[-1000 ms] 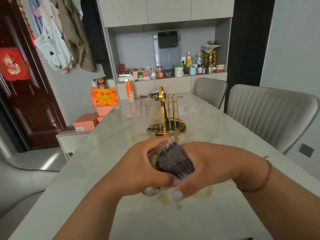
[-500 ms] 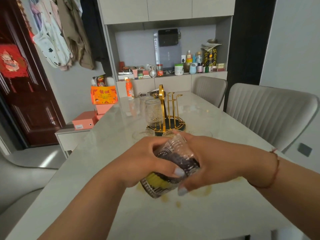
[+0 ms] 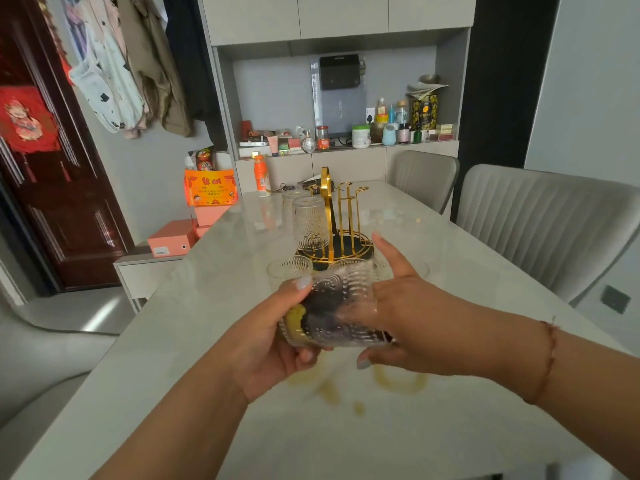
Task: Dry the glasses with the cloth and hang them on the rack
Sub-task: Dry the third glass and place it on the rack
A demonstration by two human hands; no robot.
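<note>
glass in hand: a ribbed clear glass (image 3: 341, 306) is held tilted on its side above the table (image 3: 207, 341), in front of the rack.
cloth: a dark cloth with a yellow part (image 3: 313, 313) is seen stuffed inside that glass; how far it reaches cannot be told.
left hand: the left hand (image 3: 273, 344) is wrapped around the base end of the glass, thumb on top, fingers curled beneath.
right hand: the right hand (image 3: 412, 327) is at the mouth end; some fingers appear to be inside, against the cloth, while the forefinger is raised and free. whether the cloth is pinched cannot be told.
rack: a gold rack on a dark round base (image 3: 341, 230) stands further back on the table.
done: two glasses (image 3: 308, 226) are seen upside down on the left pegs; these are judged finished.
free pegs: the gold pegs on the right side of the rack are bare.
left: one glass is under drying. at least one more glass (image 3: 289, 268) stands upright just in front of the rack, unhung; further rims near it are partly hidden by the hands.
progress: the task is judged to be less than half complete.
table marks: yellowish ring stains (image 3: 398, 379) are noted beneath the hands.
</note>
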